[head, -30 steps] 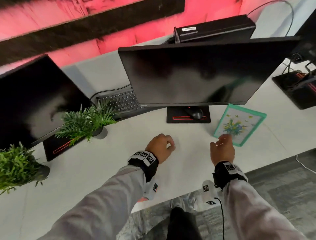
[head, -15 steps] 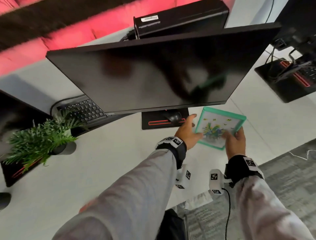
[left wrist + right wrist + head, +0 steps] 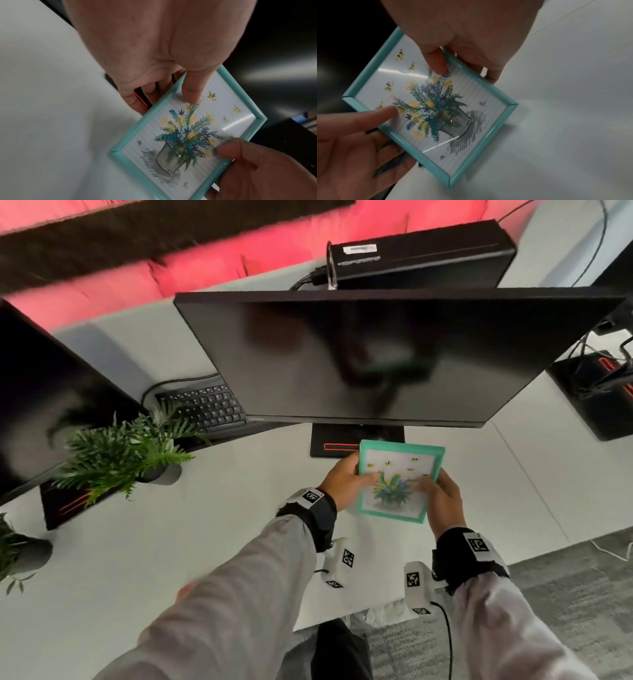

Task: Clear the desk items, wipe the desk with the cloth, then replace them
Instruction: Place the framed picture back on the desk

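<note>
While both my hands pinch the teal picture frame (image 3: 397, 481), left hand (image 3: 344, 481) thumb on glass, right hand (image 3: 443, 501) same, frame above white desk (image 3: 239, 508), below monitor (image 3: 376, 357).

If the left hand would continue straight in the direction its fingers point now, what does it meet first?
Probably the monitor's base. The left hand grips the picture frame by its left edge, fingers pointing away from the person toward that black base, which lies just beyond the fingertips. Depth is unclear; the hand may pass above it.

Pink wall (image 3: 212, 265) — dark band across it (blurred) — grey carpet (image 3: 561, 611) below.
</note>
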